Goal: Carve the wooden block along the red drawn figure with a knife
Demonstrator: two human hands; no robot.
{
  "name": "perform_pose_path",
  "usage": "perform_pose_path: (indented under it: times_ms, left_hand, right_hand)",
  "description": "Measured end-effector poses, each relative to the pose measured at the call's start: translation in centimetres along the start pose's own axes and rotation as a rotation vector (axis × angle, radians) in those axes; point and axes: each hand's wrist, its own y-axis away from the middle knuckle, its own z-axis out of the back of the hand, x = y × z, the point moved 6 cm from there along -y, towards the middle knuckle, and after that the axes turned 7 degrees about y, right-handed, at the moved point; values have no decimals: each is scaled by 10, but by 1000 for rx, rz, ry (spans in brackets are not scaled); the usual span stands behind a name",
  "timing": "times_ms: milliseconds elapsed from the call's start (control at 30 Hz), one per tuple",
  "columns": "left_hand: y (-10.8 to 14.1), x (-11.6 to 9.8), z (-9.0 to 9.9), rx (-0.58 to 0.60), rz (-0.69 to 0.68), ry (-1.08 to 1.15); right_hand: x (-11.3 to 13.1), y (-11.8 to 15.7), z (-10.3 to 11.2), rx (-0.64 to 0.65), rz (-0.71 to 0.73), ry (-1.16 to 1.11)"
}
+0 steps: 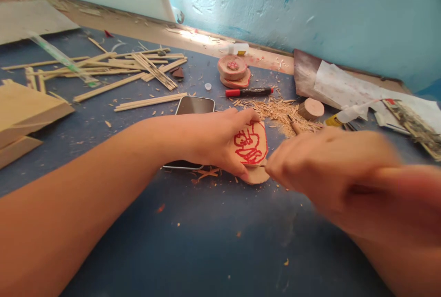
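Head view: pale wood piece (261, 144), rounded right edge, bold red line drawing, just right of phone (195, 105) at desk (206, 242). Left hand (225, 138) grips it; right hand (327, 164), farther right of phone, blurred, can't tell its grip.

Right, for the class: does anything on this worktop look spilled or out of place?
Yes. Loose wood shavings lie heaped beside the marker, like an uncleared spill. A phone sits oddly under the left forearm, amid debris. Thin sticks are jumbled too.
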Motion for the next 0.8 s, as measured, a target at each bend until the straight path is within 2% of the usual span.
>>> perform_pose_path:
  times_ms: [67,167,300,367,500,533,600,700,800]
  left_hand:
    - [0,-1,0,-2,10,0]
    - [1,-1,0,8,16,-10]
    - [1,0,0,-5,12,-10]
    - [1,0,0,1,10,-14]
    - [0,0,0,-6,2,-10]
    - [0,0,0,-3,2,-8]
    - [0,0,0,6,2,-11]
    - [0,1,0,6,4,-20]
    - [0,4,0,12,11,-11]
  right_hand:
    - [-1,-1,-3,-46,38,0]
    - [1,-3,-4,-76,15,34]
    - [5,-4,-4,-7,-9,38]
    - [3,-3,-1,-30,-33,24]
    - [4,-3,1,-53,41,-19]
    - [0,-3,-2,-13,-17,8]
    - [-1,-3,-3,-23,-28,-14]
    - [4,-3,-1,-71,45,-32]
    - [5,-4,4,-64,-8,-3]
